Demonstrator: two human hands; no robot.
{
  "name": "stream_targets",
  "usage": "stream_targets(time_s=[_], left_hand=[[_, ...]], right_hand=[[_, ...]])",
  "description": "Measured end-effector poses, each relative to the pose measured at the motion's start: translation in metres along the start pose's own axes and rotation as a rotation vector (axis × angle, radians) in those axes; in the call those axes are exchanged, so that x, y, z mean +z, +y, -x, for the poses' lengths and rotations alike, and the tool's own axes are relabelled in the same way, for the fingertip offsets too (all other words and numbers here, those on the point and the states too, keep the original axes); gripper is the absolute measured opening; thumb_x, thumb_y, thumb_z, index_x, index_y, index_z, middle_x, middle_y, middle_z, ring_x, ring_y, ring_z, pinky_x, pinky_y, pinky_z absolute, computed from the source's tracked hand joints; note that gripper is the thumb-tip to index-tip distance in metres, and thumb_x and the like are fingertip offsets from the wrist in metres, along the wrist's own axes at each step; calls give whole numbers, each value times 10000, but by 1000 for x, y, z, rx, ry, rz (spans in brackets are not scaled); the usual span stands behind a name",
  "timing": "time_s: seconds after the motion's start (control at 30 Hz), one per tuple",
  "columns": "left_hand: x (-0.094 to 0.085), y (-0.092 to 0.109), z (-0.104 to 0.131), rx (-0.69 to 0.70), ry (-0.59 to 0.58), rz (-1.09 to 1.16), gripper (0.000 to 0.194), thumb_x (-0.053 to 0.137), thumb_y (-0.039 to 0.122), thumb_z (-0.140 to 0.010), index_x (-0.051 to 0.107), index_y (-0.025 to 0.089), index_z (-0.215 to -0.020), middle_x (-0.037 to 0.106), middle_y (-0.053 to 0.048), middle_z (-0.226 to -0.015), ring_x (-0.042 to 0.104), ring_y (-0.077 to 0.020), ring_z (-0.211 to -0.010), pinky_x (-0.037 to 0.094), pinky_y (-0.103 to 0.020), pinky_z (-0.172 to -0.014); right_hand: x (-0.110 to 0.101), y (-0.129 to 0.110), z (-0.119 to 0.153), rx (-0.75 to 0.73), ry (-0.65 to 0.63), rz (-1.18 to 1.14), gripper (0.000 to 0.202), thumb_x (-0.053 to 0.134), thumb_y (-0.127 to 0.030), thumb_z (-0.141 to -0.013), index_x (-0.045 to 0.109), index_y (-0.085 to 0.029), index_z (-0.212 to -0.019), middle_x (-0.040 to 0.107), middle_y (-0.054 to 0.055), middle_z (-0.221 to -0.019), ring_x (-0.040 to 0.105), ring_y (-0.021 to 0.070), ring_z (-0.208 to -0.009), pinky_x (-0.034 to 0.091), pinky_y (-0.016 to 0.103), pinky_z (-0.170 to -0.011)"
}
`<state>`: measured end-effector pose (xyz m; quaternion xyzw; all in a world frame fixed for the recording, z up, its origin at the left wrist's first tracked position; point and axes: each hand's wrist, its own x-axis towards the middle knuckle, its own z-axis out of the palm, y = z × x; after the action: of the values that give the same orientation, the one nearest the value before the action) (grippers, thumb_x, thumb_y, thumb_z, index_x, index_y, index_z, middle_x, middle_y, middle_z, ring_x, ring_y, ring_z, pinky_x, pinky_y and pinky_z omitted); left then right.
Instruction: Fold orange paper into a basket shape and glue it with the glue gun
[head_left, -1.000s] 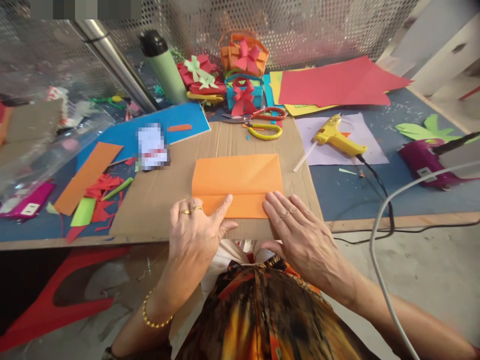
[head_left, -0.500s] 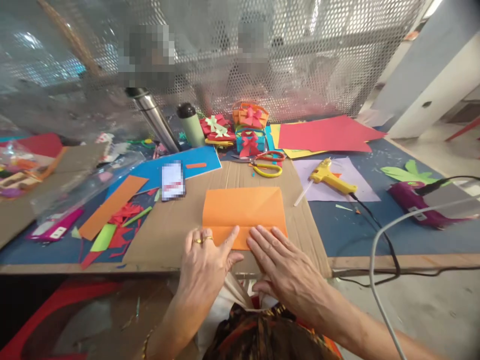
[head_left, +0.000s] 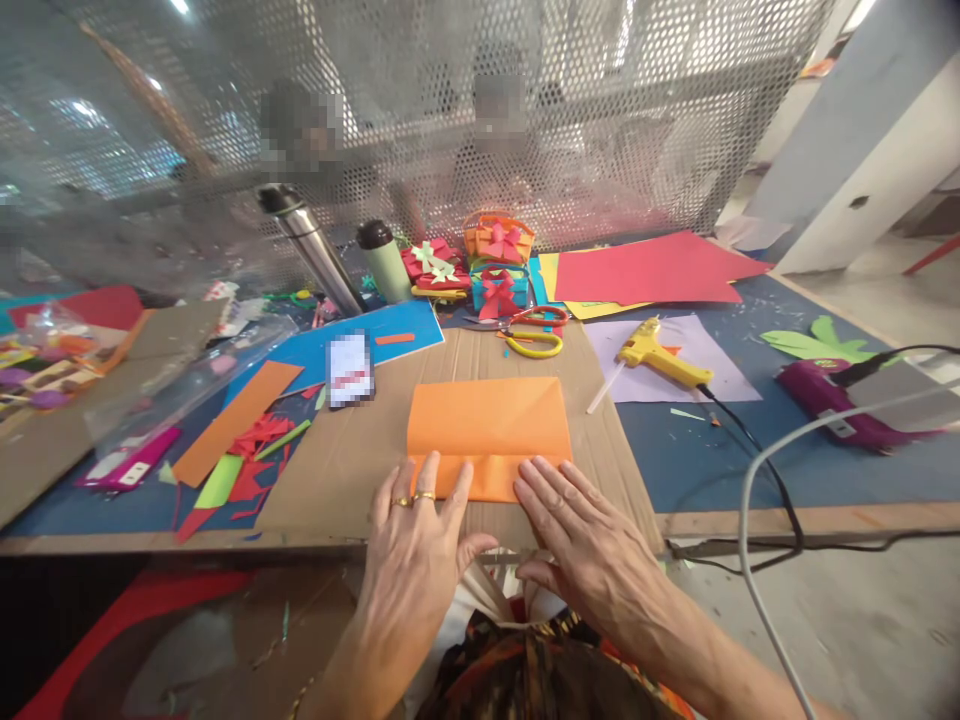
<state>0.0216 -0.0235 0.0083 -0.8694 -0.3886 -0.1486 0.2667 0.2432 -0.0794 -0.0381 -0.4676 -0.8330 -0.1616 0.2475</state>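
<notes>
The left hand (head_left: 416,555) lies palm down with fingers spread, ringed fingers included, its fingertips pressing on the near-left part of a rectangular bright orange paper sheet (head_left: 487,415). The thumb points inward over the cardboard, clear of the sheet's near edge. The right hand (head_left: 592,535) is also flat, fingers close together, its fingertips on the near-right part of the same sheet. Neither hand grips anything.

The sheet lies directly in front of the person, on a large flat piece of brown corrugated cardboard (head_left: 330,490). A crosswise fold line divides a narrow near band from a deeper far part, and the band bulges slightly between the hands.

Beyond the sheet are scissors with one red and one yellow handle (head_left: 534,354). To the right, a yellow plastic glue gun with a black cord (head_left: 667,358) rests on a pale lilac paper sheet (head_left: 724,380). To the left are a long orange paper strip (head_left: 238,425) and crumpled red paper scraps (head_left: 262,435). Farther back stands a small blue paper basket with a red bow (head_left: 499,292).
</notes>
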Motion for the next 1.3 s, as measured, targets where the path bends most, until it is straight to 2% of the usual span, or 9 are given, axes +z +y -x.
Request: stream_targets(time_s=[0.1,0.23,0.4,0.6,0.7,0.83,1.1,1.2,1.3], left_hand=[[-2,10,-4,8,32,83,705,756,638,-772,737,146,-1277,645,-248,-1245,596,-428,-1214,463,-583,-1036],[-2,31,-13,88,58,255,679,631,639,-879,697,99,-1286,710,-159,-1107,643,-324,-1122,434,-507,-1065],[-1,39,-8,72,3,270,695,504,625,-973,625,45,-1337,719,-135,-1162,632,-274,-1143,412,-459,-1089],[-2,24,9,16,-11,257,685,427,640,-1000,613,92,-1367,707,-136,-1248,614,-271,-1229,367,-477,-1164],[-3,14,16,-23,-36,238,697,433,661,-980,613,124,-1386,698,-140,-1272,601,-292,-1278,338,-519,-1199],[-3,-4,26,-62,-48,211,610,470,598,-996,636,151,-1377,692,-169,-1289,587,-331,-1331,335,-571,-1195],[-4,-36,48,-122,-98,168,598,452,600,-1001,641,199,-1402,673,-206,-1335,548,-368,-1391,329,-630,-1179],[-9,-43,52,-147,-130,119,554,487,560,-1010,652,186,-1384,670,-216,-1350,539,-379,-1398,337,-632,-1171],[-17,-36,44,-144,-130,52,596,508,560,-1004,646,104,-1363,622,-253,-1426,534,-405,-1394,327,-636,-1173]], right_hand=[[-1,0,0,5,6,13,667,543,-491,-1009,522,8,-1450,568,231,-1505,513,347,-1435,526,524,-1128],[-6,2,1,8,-25,10,653,537,-465,-1021,499,3,-1474,532,214,-1545,480,325,-1464,487,498,-1169],[-10,4,0,-10,-20,-30,644,557,-457,-1017,513,4,-1464,549,223,-1526,502,323,-1447,417,503,-1215],[-14,5,-1,-50,-32,-39,607,586,-387,-1012,526,42,-1437,570,268,-1486,541,367,-1404,425,534,-1189],[-15,6,0,-58,-55,-52,623,549,-383,-1031,472,25,-1495,552,267,-1506,526,364,-1421,430,545,-1182],[-16,6,1,-41,-64,-67,674,530,-377,-1041,364,-10,-1581,538,254,-1524,477,351,-1465,422,547,-1192],[-20,5,-1,-45,-90,-65,697,481,-373,-1057,275,-27,-1626,532,255,-1528,448,343,-1488,441,554,-1182],[-20,5,-2,-42,-94,-54,705,492,-385,-1051,288,-21,-1619,524,254,-1536,453,349,-1483,447,552,-1178],[-19,4,-2,-49,-84,-30,666,514,-387,-1041,388,13,-1558,535,263,-1523,490,368,-1451,444,547,-1177]])
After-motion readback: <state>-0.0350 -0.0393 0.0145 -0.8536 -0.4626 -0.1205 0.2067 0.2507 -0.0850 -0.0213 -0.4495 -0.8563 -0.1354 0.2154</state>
